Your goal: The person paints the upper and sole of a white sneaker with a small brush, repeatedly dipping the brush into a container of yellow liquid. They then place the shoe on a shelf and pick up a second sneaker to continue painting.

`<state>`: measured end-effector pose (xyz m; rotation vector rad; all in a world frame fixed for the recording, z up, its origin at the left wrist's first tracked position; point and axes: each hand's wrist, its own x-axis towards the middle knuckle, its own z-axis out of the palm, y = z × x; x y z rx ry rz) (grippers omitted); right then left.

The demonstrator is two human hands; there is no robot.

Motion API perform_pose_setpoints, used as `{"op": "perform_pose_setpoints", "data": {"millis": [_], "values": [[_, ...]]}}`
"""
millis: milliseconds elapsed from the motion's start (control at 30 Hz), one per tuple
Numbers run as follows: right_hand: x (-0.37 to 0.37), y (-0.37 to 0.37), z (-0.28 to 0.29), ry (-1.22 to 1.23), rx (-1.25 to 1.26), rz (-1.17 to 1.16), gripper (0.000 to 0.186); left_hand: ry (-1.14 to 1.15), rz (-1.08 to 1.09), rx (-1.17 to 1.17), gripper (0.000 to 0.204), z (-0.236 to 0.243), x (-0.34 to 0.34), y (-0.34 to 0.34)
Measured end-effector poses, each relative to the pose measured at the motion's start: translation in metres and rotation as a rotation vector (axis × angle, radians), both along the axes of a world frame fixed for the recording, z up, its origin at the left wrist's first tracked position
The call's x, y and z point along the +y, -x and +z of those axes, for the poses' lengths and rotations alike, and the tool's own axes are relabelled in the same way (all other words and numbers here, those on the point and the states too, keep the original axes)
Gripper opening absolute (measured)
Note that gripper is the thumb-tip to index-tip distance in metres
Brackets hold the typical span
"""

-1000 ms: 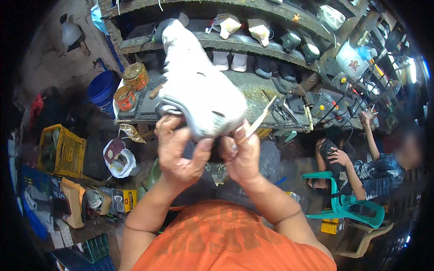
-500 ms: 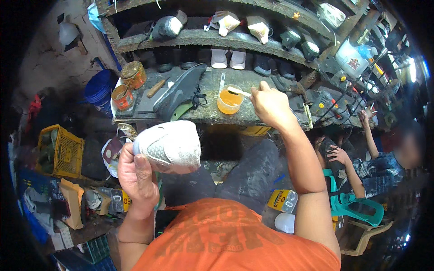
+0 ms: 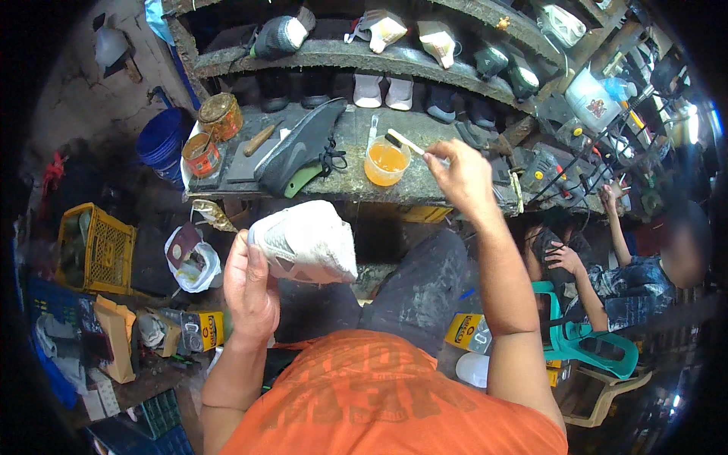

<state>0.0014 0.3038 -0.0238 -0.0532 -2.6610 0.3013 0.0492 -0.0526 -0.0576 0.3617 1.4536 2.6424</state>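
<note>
My left hand (image 3: pixel 254 292) grips a white and grey shoe upper (image 3: pixel 311 243) by one end, above my lap; its fingers wrap behind it, partly hidden. Between the thumb and fingers of my right hand (image 3: pixel 461 178) is the handle of a pale brush (image 3: pixel 406 144) resembling a toothbrush. Its dark bristle head lies over the rim of a clear plastic cup (image 3: pixel 377 179) of orange-amber liquid on the workbench (image 3: pixel 356 136). Another thin stick (image 3: pixel 372 129) stands in that cup. Left of the cup rests a black sneaker (image 3: pixel 303 148) with dark laces.
Two rusty cans (image 3: pixel 201 155) and a wooden-handled tool (image 3: pixel 260 141) sit at the bench's left. Shelves (image 3: pixel 341 54) with several shoes rise behind. At the right, a co-worker's hand (image 3: pixel 563 259) is near a green plastic chair (image 3: pixel 599 350). A yellow crate (image 3: pixel 98 250) stands left.
My right hand has drawn slightly back, lifting the brush head from inside the cup to its rim. The shoe upper has shifted right and tilted in my left hand.
</note>
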Motion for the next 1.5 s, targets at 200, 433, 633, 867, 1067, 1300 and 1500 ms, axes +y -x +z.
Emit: {"op": "perform_pose_setpoints", "data": {"millis": [200, 433, 633, 867, 1067, 1300, 1500], "values": [[0.013, 0.002, -0.036, 0.402, -0.267, -0.001, 0.025, 0.093, 0.03, 0.041, 0.03, 0.004, 0.008, 0.002], [0.029, 0.001, -0.058, 0.771, -0.229, 0.127, 0.022, 0.104, 0.048, 0.099, 0.025, 0.006, 0.014, 0.004], [0.025, -0.03, -0.022, 0.828, -0.405, 0.186, 0.017, 0.128, -0.01, 0.134, 0.026, 0.008, 0.019, 0.003], [-0.01, -0.102, 0.04, 1.004, -0.079, 0.433, 0.016, 0.144, -0.042, 0.222, 0.035, 0.021, 0.027, -0.007], [-0.032, -0.132, 0.054, 0.806, 0.054, 0.537, 0.02, 0.158, -0.083, 0.248, 0.039, 0.031, 0.034, -0.016], [-0.036, -0.138, 0.06, 0.709, 0.064, 0.513, 0.021, 0.276, -0.069, 0.425, 0.041, 0.029, 0.029, -0.018], [-0.035, -0.135, 0.056, 0.709, 0.081, 0.468, 0.019, 0.283, -0.137, 0.44, 0.041, 0.016, 0.021, -0.018]]}}
